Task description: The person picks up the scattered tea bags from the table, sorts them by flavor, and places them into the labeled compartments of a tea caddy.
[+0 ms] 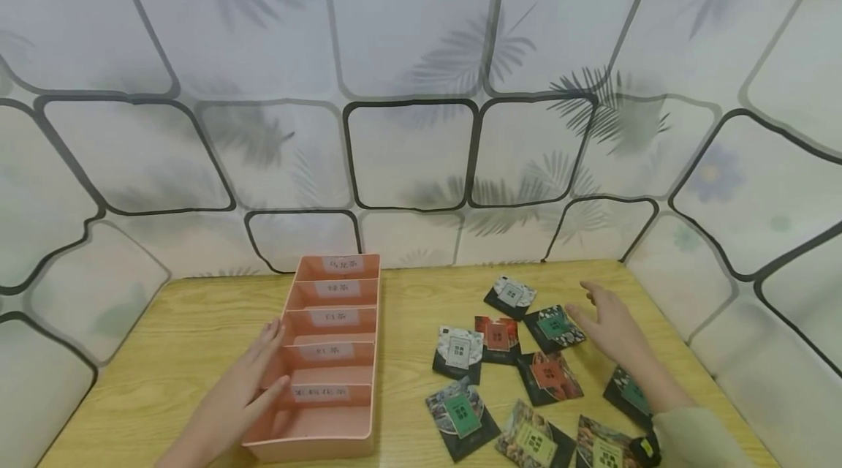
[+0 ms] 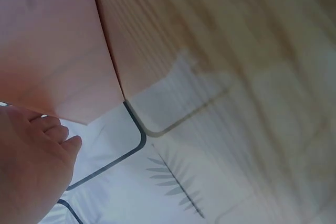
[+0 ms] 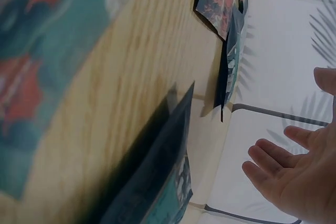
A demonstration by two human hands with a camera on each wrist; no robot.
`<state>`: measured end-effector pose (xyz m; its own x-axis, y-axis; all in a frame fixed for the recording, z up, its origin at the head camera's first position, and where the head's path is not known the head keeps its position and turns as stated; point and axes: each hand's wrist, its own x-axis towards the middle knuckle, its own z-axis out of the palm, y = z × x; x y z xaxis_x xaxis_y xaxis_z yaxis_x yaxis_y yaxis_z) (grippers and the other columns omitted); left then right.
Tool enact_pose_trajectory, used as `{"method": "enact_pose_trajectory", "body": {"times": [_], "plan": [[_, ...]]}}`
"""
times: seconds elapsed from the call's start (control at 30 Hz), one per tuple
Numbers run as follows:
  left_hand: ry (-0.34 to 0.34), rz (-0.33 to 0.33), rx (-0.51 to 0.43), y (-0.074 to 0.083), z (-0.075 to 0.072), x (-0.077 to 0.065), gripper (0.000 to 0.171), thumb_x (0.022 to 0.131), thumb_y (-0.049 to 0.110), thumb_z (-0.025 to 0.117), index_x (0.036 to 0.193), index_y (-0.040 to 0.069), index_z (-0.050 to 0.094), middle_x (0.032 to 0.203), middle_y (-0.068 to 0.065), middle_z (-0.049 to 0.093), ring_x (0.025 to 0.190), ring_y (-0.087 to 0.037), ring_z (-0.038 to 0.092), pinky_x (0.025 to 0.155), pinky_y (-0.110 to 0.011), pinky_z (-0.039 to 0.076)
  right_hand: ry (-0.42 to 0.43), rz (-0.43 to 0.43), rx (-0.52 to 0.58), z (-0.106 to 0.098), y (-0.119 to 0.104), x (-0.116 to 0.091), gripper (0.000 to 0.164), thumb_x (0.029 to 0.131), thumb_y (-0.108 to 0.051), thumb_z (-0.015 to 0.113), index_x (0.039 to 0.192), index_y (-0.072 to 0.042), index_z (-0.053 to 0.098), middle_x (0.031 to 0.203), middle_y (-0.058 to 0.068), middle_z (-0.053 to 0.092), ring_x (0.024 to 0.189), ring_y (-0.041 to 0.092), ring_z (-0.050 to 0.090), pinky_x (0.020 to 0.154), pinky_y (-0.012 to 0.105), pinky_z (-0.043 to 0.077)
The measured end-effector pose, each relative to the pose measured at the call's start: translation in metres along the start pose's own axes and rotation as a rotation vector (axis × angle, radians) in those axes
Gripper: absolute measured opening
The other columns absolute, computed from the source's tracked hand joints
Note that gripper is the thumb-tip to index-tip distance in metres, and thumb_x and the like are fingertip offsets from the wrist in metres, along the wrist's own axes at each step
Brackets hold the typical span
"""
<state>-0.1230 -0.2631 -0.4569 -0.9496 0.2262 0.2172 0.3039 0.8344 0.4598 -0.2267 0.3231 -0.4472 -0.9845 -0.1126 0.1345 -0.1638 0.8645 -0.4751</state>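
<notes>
On the left side of the table stands a long pink box (image 1: 308,446) divided into several labelled compartments. My left hand (image 1: 230,391) rests along its left rim, fingers extended and the thumb reaching over a near compartment. In the left wrist view, the left hand (image 2: 37,156) touches the edge of the pink box (image 2: 52,51). My right hand (image 1: 615,325) is at the right, fingers apart, holding nothing. Nearest to it lies a black packet with a green label (image 1: 555,327). The right wrist view shows the right hand (image 3: 299,171) with spread fingers, apart from the packets.
Several flat packets lie right of the box, including a white-and-black packet (image 1: 458,352), a red packet (image 1: 498,338), another red-labelled packet (image 1: 549,376) and a green-labelled packet (image 1: 462,417). A patterned cloth wall (image 1: 414,153) borders the wooden table (image 1: 408,307) at back and sides.
</notes>
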Motion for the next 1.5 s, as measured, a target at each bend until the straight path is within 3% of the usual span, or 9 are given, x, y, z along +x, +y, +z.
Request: {"method": "enact_pose_trajectory", "body": {"times": [0.1,0.17,0.23,0.43,0.6,0.73,0.97,1.17,1.5], "plan": [[0.010,0.059,0.069,-0.003,0.001,-0.002,0.075,0.105,0.036,0.067,0.166,0.005,0.036,0.173,-0.022,0.031,0.159,-0.042,0.031,0.132,-0.027,0.017,-0.023,0.004,0.006,0.004,0.003,0.003,0.076,0.110,-0.042,0.054,0.158,0.015,0.034,0.151,0.046,0.043,0.132,0.062,0.050,0.101,0.075,0.048],[0.023,0.106,0.119,-0.006,0.002,-0.003,0.077,0.104,0.037,0.068,0.165,0.002,0.036,0.172,-0.023,0.031,0.165,-0.030,0.021,0.124,-0.007,0.002,-0.043,0.012,0.015,0.007,0.005,0.006,0.076,0.110,-0.041,0.056,0.157,0.015,0.034,0.150,0.046,0.044,0.131,0.062,0.052,0.100,0.074,0.050],[0.034,0.144,0.161,-0.007,0.002,-0.003,0.078,0.103,0.037,0.068,0.164,0.000,0.037,0.172,-0.024,0.032,0.166,-0.021,0.014,0.117,0.001,-0.008,-0.068,0.020,0.027,0.009,0.007,0.009,0.077,0.109,-0.040,0.057,0.156,0.016,0.034,0.147,0.046,0.046,0.129,0.062,0.054,0.098,0.071,0.052],[0.018,0.176,0.234,-0.005,-0.002,-0.003,0.080,0.104,0.044,0.065,0.164,0.000,0.036,0.171,-0.025,0.034,0.166,-0.022,0.014,0.120,-0.002,-0.011,-0.133,0.046,0.077,0.016,0.009,0.015,0.078,0.108,-0.038,0.060,0.155,0.018,0.035,0.143,0.046,0.052,0.126,0.060,0.059,0.098,0.066,0.056],[0.038,0.250,0.290,-0.004,-0.003,-0.004,0.081,0.102,0.046,0.066,0.162,-0.001,0.039,0.168,-0.026,0.039,0.155,0.012,-0.017,0.124,-0.005,-0.011,-0.135,0.044,0.075,0.020,0.012,0.018,0.075,0.106,-0.034,0.064,0.151,0.020,0.039,0.137,0.046,0.056,0.123,0.058,0.061,0.098,0.064,0.057],[0.066,0.296,0.336,-0.004,-0.003,-0.004,0.081,0.101,0.047,0.068,0.159,-0.003,0.043,0.165,-0.026,0.044,0.156,0.011,-0.018,0.126,-0.008,-0.009,-0.126,0.041,0.046,0.024,0.016,0.020,0.074,0.103,-0.035,0.069,0.146,0.020,0.045,0.130,0.043,0.059,0.117,0.054,0.062,0.096,0.063,0.056],[0.014,0.243,0.344,-0.003,-0.005,-0.005,0.082,0.102,0.051,0.064,0.163,0.001,0.039,0.168,-0.021,0.040,0.157,0.010,-0.013,0.123,-0.005,-0.012,-0.114,-0.008,-0.028,0.031,0.021,0.020,0.069,0.093,-0.036,0.082,0.135,0.015,0.060,0.122,0.036,0.060,0.111,0.047,0.059,0.089,0.062,0.053],[0.058,0.340,0.392,-0.009,-0.007,-0.007,0.086,0.099,0.050,0.068,0.165,0.004,0.036,0.164,-0.022,0.046,0.158,0.008,-0.017,0.125,-0.007,-0.011,-0.117,-0.024,-0.010,0.029,0.018,0.021,0.064,0.089,-0.030,0.087,0.131,0.012,0.063,0.122,0.036,0.059,0.107,0.045,0.059,0.088,0.062,0.054],[0.082,0.427,0.419,-0.012,-0.010,-0.007,0.094,0.097,0.051,0.070,0.170,0.008,0.026,0.169,-0.017,0.042,0.163,0.001,-0.010,0.127,-0.009,-0.007,-0.168,0.040,0.120,0.025,0.019,0.024,0.062,0.089,-0.021,0.085,0.130,0.017,0.058,0.124,0.038,0.063,0.108,0.045,0.063,0.092,0.059,0.057]]}}
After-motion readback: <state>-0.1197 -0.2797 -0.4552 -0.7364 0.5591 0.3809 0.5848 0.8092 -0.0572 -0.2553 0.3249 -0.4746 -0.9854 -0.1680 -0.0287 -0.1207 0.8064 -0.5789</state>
